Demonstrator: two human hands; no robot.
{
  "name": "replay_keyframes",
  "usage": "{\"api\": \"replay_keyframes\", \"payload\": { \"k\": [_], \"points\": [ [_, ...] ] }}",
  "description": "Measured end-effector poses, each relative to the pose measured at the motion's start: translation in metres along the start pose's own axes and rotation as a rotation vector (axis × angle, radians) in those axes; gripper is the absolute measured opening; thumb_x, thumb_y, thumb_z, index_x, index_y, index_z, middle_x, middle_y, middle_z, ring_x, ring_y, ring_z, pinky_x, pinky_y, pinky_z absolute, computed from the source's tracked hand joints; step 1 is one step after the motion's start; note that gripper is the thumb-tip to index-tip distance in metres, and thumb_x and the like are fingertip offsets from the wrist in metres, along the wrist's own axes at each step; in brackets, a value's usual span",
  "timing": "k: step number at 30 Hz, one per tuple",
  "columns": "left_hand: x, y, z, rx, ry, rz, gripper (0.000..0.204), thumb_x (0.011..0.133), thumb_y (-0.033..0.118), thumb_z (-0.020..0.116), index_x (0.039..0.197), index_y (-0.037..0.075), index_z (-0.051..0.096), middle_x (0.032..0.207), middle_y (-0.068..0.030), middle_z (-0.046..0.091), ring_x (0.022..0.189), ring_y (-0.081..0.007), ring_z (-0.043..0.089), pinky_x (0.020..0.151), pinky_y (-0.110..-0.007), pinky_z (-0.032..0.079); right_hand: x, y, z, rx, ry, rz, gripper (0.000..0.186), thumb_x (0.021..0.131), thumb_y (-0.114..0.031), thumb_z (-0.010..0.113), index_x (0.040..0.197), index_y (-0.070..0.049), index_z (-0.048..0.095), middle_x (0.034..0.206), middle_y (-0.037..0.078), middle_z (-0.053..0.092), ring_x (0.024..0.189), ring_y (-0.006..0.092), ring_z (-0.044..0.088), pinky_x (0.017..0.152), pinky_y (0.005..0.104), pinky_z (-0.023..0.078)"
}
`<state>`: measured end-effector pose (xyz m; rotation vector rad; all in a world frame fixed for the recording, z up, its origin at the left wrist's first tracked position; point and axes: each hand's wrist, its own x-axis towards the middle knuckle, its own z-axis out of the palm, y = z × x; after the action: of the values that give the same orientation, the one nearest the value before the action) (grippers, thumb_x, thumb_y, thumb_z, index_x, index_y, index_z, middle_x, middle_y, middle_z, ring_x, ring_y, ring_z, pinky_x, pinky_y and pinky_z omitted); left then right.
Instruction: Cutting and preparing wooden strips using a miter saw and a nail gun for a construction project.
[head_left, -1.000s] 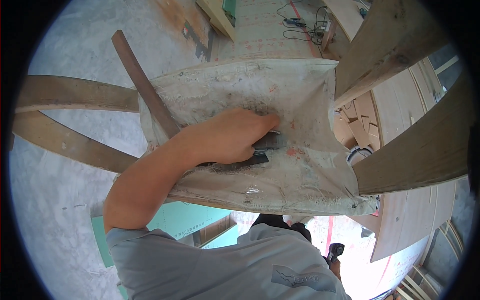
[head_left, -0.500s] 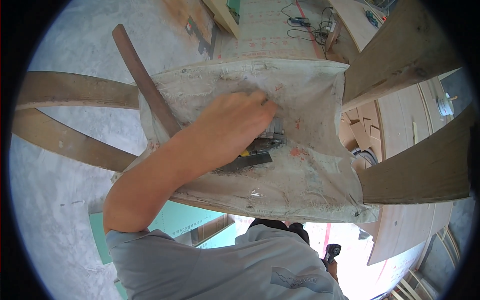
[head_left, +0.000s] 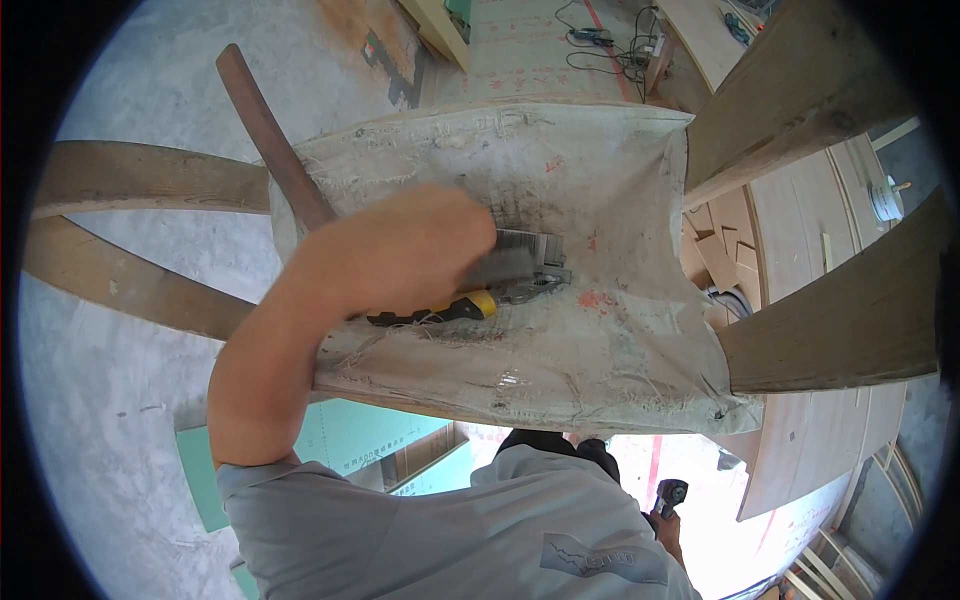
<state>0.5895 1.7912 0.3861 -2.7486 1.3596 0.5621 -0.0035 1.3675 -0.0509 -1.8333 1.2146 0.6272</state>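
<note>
At 6 o'clock, nearest, is a grey shirt point(head_left: 430, 530), and its sleeve leads up to the left hand point(head_left: 425, 245), between 10 and 11 o'clock from the middle of the view. That hand is blurry, with its fingers curled, and its grip looks closed on a dark flat thing point(head_left: 508, 265) that is too smeared to name. The dark flat thing pokes out at the hand's 4 o'clock, close to the middle of the view. Just below it lies a tool that looks like pliers point(head_left: 478, 304), with a yellow and black handle and a dark metal head. Beside the head, toward 1 o'clock, are thin silver strips point(head_left: 545, 243). All this is on or just over a dirty, pale cloth point(head_left: 640, 340), which sags in the middle and has ragged threads. A brown stick point(head_left: 270, 130) leans out over the cloth's edge at 10 o'clock. Wooden bars point(head_left: 160, 180) stick out from the cloth near 9 o'clock, and thick wooden legs point(head_left: 840, 340) stand at 2 and 3 o'clock. Lower down, near 5 o'clock, the right hand point(head_left: 670, 530) has its grip wrapped round a black tool point(head_left: 671, 492). Farther off, green boards point(head_left: 370, 440) lie at 7 o'clock, pale boards point(head_left: 800, 440) at 4 o'clock, and tangled black cords point(head_left: 630, 60) on the floor point(head_left: 510, 75) near 1 o'clock.
</note>
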Motion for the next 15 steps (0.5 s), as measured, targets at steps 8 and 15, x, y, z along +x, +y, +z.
{"api": "replay_keyframes", "payload": {
  "k": [8,15],
  "points": [
    [-0.002,-0.013,-0.025,-0.727,0.398,-0.037,0.034,0.083,-0.005,0.062,0.116,0.003,0.061,0.076,-0.0006,0.052,0.063,-0.0109,0.053,0.059,-0.028,0.046,-0.006,0.008,0.006,0.002,0.029,0.005,0.029,0.075,-0.021,0.077,0.092,0.002,0.069,0.082,0.011,0.072,0.074,0.0225,0.068,0.071,0.0399,0.053],
    [0.004,-0.01,-0.035,-1.053,0.503,-0.119,0.048,0.086,-0.001,0.068,0.131,0.007,0.055,0.088,-0.0046,0.061,0.072,-0.0107,0.065,0.064,-0.025,0.054,-0.02,-0.011,0.003,-0.079,0.097,-0.072,0.028,0.078,-0.022,0.074,0.089,0.002,0.067,0.077,0.014,0.07,0.073,0.027,0.07,0.069,0.0416,0.053]
  ]
}}
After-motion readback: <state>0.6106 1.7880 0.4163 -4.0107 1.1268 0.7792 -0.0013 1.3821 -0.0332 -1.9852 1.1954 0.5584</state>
